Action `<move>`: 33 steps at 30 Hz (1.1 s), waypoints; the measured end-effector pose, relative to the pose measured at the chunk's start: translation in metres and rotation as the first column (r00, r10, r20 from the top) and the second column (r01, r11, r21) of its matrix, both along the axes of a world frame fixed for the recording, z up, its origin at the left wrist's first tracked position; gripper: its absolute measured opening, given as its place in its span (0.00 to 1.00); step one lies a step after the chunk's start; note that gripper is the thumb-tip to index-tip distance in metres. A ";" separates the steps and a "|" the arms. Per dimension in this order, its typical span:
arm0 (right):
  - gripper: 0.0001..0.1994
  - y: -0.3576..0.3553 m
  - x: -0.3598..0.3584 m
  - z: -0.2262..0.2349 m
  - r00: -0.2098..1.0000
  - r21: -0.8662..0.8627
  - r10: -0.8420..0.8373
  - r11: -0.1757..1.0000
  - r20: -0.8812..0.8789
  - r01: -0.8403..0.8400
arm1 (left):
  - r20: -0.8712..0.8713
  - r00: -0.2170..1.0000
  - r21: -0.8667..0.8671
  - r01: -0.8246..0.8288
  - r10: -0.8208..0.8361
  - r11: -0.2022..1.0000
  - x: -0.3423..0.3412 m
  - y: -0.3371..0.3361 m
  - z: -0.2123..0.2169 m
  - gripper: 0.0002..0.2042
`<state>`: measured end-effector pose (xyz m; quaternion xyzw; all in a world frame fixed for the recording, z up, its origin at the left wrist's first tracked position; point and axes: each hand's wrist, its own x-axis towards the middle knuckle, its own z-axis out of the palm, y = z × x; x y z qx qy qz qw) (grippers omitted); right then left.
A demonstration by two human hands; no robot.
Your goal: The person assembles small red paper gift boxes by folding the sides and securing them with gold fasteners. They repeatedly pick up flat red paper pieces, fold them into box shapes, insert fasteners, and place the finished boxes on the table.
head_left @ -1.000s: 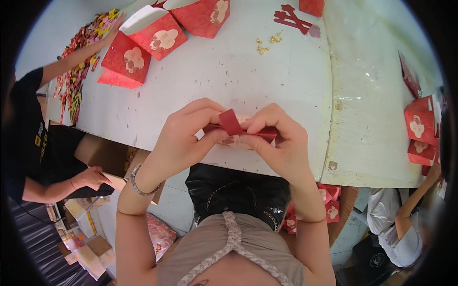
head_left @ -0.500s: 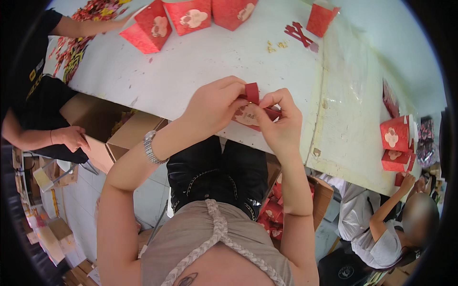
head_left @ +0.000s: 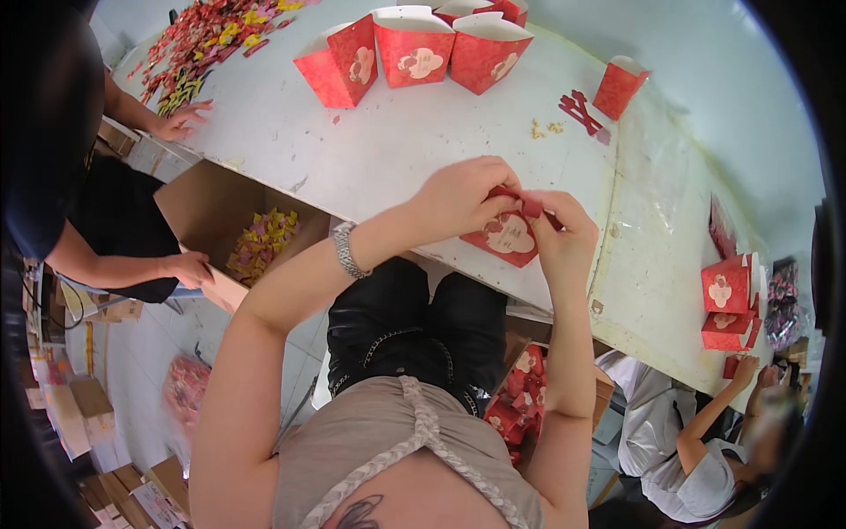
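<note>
A small red box [head_left: 500, 242] with a pale scalloped label is held at the front edge of the table, its label turned up toward me. Across its top runs a dark red strip [head_left: 531, 205], which bends up between my hands. My left hand [head_left: 471, 196] is closed, its fingers pinching the box's top edge near one end of the strip. Thumb and fingers of my right hand [head_left: 568, 231] close on the strip's other side. My fingers partly cover the box top, so how the strip joins it is hidden.
Open red boxes [head_left: 414, 55] stand at the far side, near a heap of wrapped sweets [head_left: 211, 40]. Dark red strips [head_left: 582, 115] and gold bits [head_left: 546, 129] lie right of centre. A co-worker holds a carton [head_left: 227, 289] at left; another person [head_left: 696, 463] works at right.
The held box now shows more of its label, and the strip sits lower between my hands. The left co-worker's far hand has left a red box and is over the table. My view has shifted.
</note>
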<state>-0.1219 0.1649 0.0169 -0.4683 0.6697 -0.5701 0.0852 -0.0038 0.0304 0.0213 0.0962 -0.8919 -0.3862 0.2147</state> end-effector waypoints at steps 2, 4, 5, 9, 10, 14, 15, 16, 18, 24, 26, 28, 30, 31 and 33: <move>0.10 0.018 -0.006 0.013 0.997 0.064 0.001 0.998 -0.076 0.004 | -0.294 0.950 -0.204 -0.170 0.105 0.964 0.005 -0.031 0.004 0.19; 0.09 0.060 -0.025 0.038 0.990 0.222 0.055 0.975 -0.131 -0.025 | -0.473 0.772 -0.228 -0.573 0.425 0.787 0.034 -0.126 0.007 0.32; 0.09 0.088 -0.040 0.052 0.980 0.369 0.103 0.929 -0.173 -0.033 | -0.579 0.554 -0.440 -0.830 0.599 0.343 0.056 -0.164 0.015 0.29; 0.21 0.161 -0.057 0.084 0.905 0.794 0.408 0.587 -0.122 -0.158 | -0.431 0.563 -0.626 -0.750 0.705 0.216 0.092 -0.207 0.006 0.14; 0.27 0.156 -0.050 0.086 0.896 0.841 0.405 0.537 -0.183 -0.071 | -0.352 0.647 -0.595 -0.712 0.676 0.373 0.096 -0.201 0.006 0.11; 0.21 0.085 -0.010 0.031 0.901 0.439 0.267 0.893 -0.342 -0.098 | -0.350 0.588 -0.463 -0.785 0.729 0.411 0.056 -0.085 0.010 0.11; 0.23 0.058 0.004 0.014 0.931 0.320 0.237 0.937 -0.279 -0.143 | -0.319 0.592 -0.362 -0.798 0.740 0.482 0.043 -0.057 0.010 0.10; 0.30 0.030 0.017 -0.004 0.931 0.207 0.245 0.959 -0.271 -0.192 | -0.285 0.595 -0.259 -0.803 0.752 0.537 0.033 -0.032 0.011 0.10; 0.36 -0.016 0.035 -0.035 0.963 -0.003 0.175 0.984 -0.207 -0.179 | -0.176 0.742 0.031 -0.652 0.646 0.757 0.019 0.012 0.022 0.09; 0.29 -0.049 0.023 -0.059 0.942 -0.157 0.250 0.963 0.224 -0.219 | -0.492 0.681 0.484 -0.304 0.543 0.821 0.046 -0.041 -0.027 0.32; 0.29 -0.049 0.013 -0.057 0.933 -0.103 0.338 0.939 0.124 -0.327 | -0.341 0.859 0.621 -0.098 0.381 0.777 0.048 -0.056 -0.068 0.38; 0.29 -0.060 0.011 -0.062 0.875 -0.254 0.427 0.894 0.228 -0.370 | -0.418 0.891 0.594 0.122 0.175 0.795 0.036 -0.035 -0.075 0.36; 0.28 -0.056 0.004 -0.068 0.898 -0.263 0.372 0.914 0.234 -0.310 | -0.440 0.879 0.582 0.124 0.184 0.803 0.032 -0.028 -0.078 0.35; 0.28 -0.057 0.001 -0.068 0.906 -0.271 0.353 0.919 0.235 -0.287 | -0.452 0.871 0.573 0.118 0.193 0.811 0.030 -0.028 -0.079 0.35; 0.24 -0.056 0.002 -0.067 0.918 -0.347 0.318 0.910 0.237 -0.226 | -0.441 0.858 0.573 0.044 0.263 0.818 0.026 -0.031 -0.082 0.29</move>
